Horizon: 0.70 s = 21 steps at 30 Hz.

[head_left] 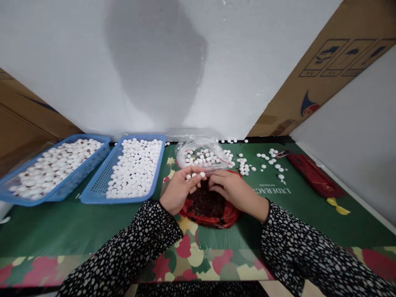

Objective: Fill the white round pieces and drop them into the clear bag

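Observation:
Small white balls show between the thumb and curled fingers of my left hand. My right hand is just to the right, its fingers bent together close to those balls; whatever it pinches is hidden. Both hands are above an opened red plastic bag with a dark brown, sticky-looking mass inside. Right behind the hands lies a clear plastic bag with more white balls in it.
Two blue plastic baskets with many white balls stand at left. Loose white balls lie right of the clear bag. Farther right are a dark red case and a yellow piece. A white panel rises behind the green table covering.

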Available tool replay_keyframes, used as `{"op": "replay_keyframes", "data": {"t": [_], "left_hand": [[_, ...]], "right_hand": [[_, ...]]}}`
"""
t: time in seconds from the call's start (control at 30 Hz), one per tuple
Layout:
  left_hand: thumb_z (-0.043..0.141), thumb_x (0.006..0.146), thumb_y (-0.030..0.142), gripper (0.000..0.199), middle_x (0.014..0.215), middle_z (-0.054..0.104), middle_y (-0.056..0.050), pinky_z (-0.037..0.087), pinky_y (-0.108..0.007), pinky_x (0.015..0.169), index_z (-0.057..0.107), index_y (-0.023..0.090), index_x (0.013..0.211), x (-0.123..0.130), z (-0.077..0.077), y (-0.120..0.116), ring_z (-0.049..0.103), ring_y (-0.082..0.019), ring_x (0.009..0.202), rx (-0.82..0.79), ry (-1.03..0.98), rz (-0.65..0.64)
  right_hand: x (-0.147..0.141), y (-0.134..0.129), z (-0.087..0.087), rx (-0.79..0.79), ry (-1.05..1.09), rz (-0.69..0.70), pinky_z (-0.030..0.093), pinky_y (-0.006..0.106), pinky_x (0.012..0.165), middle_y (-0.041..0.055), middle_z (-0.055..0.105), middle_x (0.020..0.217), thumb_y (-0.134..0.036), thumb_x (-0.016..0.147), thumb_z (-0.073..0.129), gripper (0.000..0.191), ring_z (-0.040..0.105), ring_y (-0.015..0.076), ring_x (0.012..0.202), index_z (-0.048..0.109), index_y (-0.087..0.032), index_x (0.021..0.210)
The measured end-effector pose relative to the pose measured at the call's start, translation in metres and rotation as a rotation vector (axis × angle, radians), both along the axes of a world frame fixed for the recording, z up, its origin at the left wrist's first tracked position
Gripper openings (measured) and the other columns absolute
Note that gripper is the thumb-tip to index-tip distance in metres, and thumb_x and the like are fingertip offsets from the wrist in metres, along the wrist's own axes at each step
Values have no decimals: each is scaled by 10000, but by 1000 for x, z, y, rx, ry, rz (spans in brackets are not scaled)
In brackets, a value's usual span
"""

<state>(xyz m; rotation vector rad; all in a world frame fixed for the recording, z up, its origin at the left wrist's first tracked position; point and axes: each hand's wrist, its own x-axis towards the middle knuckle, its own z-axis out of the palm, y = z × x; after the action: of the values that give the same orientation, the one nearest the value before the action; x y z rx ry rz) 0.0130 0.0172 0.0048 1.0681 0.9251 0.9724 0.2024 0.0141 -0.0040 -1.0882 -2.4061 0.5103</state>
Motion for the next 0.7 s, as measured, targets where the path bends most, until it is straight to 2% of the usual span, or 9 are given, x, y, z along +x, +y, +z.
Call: {"op": "replay_keyframes", "data": {"t": [0.13,0.4,0.7], "left_hand": [[725,763,305,279,761,605,-10,258,-176,464,634,133,963,-1,1,0,434,-70,597,-3,17,28],[701,789,353,264,654,539,23,253,-198,492,648,134,927,-3,-4,-1,392,-75,564,-2,57,-16],[715,774,386,292,626,511,38,259,-205,497,653,143,925,-5,-2,-2,364,-74,543,-9,148,1]], "right_hand": [[3,-1,8,-109,231,-31,477,285,805,-17,700,898,-140,899,609,107,636,137,852,653,-217,839],[-5,-5,9,-220,481,-104,471,286,719,-10,678,806,-198,892,624,72,612,138,744,667,-215,836],[-11,-4,7,-214,601,-95,476,316,827,12,671,881,-156,884,616,74,620,157,869,642,-205,836]]}}
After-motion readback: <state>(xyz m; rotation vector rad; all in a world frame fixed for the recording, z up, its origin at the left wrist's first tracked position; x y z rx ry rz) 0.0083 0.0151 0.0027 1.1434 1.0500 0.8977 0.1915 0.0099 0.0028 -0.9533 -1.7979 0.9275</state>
